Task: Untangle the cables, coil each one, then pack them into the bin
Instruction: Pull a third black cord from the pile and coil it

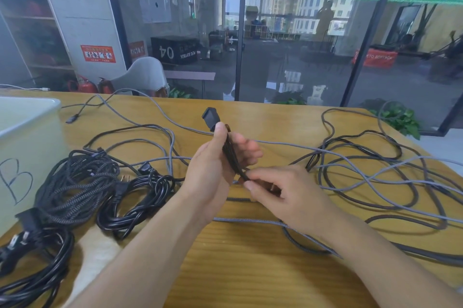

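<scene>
While the left hand grips a dark braided cable near its black plug, the right hand pinches that cable's lower end above the wooden table.

The light is soft and even, like daytime. Most of it comes through the big glass wall behind the wooden table, and long ceiling lamps shine near the top of that glass. The glass shows faint, milky reflections, so the room behind it looks hazy. The table top is bright with no hard glare. Soft, pale shadows lie on the table under the arms. The table's far edge bends like a bow, and the poles in the glass lean outward. The corners beside the table look smeared and blurry.
</scene>
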Demonstrator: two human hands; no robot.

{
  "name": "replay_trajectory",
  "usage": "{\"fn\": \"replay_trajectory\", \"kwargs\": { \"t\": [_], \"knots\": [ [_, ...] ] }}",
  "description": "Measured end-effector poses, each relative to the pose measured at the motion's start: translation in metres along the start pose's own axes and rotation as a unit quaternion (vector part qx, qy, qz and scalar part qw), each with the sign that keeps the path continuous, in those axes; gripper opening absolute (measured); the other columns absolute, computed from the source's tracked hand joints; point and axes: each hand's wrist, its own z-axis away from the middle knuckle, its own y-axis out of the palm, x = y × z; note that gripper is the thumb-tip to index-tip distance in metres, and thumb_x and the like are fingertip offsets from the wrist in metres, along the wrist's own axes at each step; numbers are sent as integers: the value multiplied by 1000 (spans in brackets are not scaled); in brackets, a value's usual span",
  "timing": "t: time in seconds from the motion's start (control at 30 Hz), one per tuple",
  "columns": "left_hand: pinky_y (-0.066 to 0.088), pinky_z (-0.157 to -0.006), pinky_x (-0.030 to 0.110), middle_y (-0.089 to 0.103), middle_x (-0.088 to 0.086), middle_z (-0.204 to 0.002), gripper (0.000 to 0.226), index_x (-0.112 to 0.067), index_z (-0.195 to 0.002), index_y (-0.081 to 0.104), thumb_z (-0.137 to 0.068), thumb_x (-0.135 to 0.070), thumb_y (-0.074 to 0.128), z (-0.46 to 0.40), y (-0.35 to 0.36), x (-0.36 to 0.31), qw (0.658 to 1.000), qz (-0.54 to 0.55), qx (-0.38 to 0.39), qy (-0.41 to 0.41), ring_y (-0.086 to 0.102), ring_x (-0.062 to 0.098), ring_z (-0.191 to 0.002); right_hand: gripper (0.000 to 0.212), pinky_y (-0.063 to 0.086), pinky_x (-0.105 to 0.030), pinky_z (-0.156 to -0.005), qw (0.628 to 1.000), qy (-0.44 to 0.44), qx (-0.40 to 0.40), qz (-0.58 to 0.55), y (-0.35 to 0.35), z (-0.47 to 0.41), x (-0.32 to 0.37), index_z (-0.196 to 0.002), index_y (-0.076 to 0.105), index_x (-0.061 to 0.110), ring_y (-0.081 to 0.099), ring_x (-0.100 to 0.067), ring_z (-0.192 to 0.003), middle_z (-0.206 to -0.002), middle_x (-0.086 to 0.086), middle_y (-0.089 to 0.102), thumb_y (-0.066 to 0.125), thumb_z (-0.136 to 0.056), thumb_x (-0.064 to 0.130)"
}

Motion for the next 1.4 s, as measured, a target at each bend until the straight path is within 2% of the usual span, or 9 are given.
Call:
{"fn": "replay_trajectory", "kwargs": {
  "t": [0.2,0.33,0.5,0.67,0.9,1.0,1.07,1.17,1.4],
  "knots": [
    [26,-47,24,21,-6,-59,48,-23,-67,38,-109,-46,40,3,4,-5,998,31,30,-43,23,11,-48,43,50,-28,-68,995,26,98,3,-3,0,-9,-83,68,30,65,-9,-69,-76,16,71,42,-105,56],
    [9,-50,28,15,-8,-57,50,-25,-62,31,-108,-44,41,5,2,-14,996,34,48,-67,12,10,-49,67,47,-30,-78,985,75,112,109,-23,-1,-33,-82,72,31,58,-8,-78,-75,7,65,34,-89,85],
    [9,-51,29,16,-9,-55,53,-26,-59,32,-108,-44,43,5,-3,-19,996,24,37,-76,11,11,-49,45,34,-22,-90,979,160,92,83,-56,4,-56,-90,74,43,53,0,-98,-90,16,69,47,-82,79],
    [9,-49,27,18,-10,-52,53,-28,-58,32,-107,-45,43,6,-6,-27,996,30,40,-71,12,9,-46,28,44,-19,-88,957,248,138,51,-76,13,-65,-97,72,46,59,5,-100,-100,30,68,51,-94,65],
    [9,-49,27,18,-9,-53,54,-28,-57,32,-109,-45,38,6,0,-13,990,-59,97,-88,13,9,-46,51,39,-24,-50,909,211,-208,293,-52,-10,-39,-66,59,24,54,-13,-49,-49,10,55,66,-83,71],
    [11,-50,27,19,-8,-56,53,-26,-60,32,-110,-45,36,8,2,-8,983,-122,112,-79,13,11,-49,38,42,-28,-51,937,183,-263,143,-40,-14,-27,-74,61,21,55,-10,-54,-57,7,59,69,-94,52],
    [12,-51,27,18,-6,-58,51,-25,-63,30,-110,-45,36,7,1,-5,979,-157,112,-61,13,14,-52,25,39,-19,-54,948,218,-230,16,-36,-11,-24,-83,65,23,52,-6,-56,-67,6,63,61,-102,38],
    [12,-53,29,20,-3,-60,50,-24,-66,30,-110,-46,35,6,1,1,973,-202,108,-39,13,17,-55,21,48,-27,-64,935,270,-185,-138,-36,-9,-20,-99,72,29,56,-11,-62,-78,4,64,54,-105,20],
    [22,-51,24,24,-3,-63,50,-23,-69,33,-110,-50,32,4,0,9,956,-276,99,-24,17,19,-58,21,57,-18,-79,927,222,-188,-238,-30,-9,-1,-114,76,20,74,-18,-85,-94,-5,78,69,-99,9]
  ]
}}
